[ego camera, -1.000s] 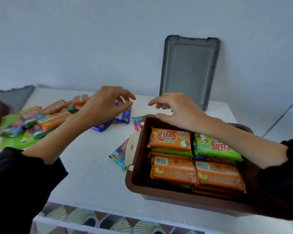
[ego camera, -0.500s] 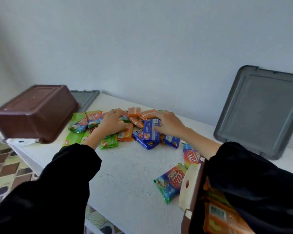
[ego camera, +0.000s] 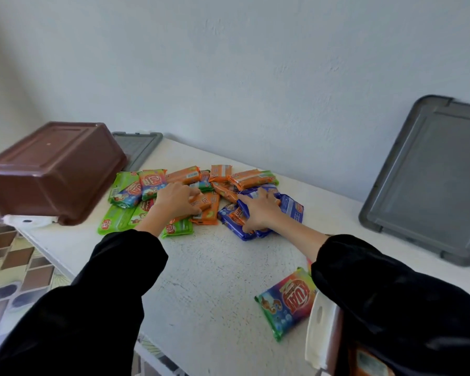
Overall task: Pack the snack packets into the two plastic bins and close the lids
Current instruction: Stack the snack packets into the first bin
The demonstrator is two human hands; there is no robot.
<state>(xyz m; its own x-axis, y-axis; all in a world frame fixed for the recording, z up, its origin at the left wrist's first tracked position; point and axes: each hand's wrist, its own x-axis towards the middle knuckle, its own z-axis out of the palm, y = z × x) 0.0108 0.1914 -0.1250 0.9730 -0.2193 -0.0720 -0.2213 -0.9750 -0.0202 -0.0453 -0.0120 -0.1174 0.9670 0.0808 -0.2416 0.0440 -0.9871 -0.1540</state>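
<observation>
A heap of snack packets lies on the white table (ego camera: 215,267): green ones (ego camera: 117,221) at the left, orange ones (ego camera: 251,179) at the back, blue ones (ego camera: 293,210) at the right. My left hand (ego camera: 174,200) grips an orange packet (ego camera: 205,203) in the heap's middle. My right hand (ego camera: 258,213) curls round a bunch of blue packets. One brown bin (ego camera: 55,169) stands upside down at the far left. The second bin (ego camera: 337,340) shows only its corner at the lower right, under my sleeve. A rainbow packet (ego camera: 288,299) lies beside it.
One grey lid (ego camera: 429,180) leans on the wall at the right. Another grey lid (ego camera: 139,147) lies flat behind the upturned bin. The table's left edge drops to a patterned tile floor (ego camera: 8,267).
The view swung left from the filled bin to the heap. Both hands reached into the packets; since half a second ago they have closed further on the orange and blue packets.
</observation>
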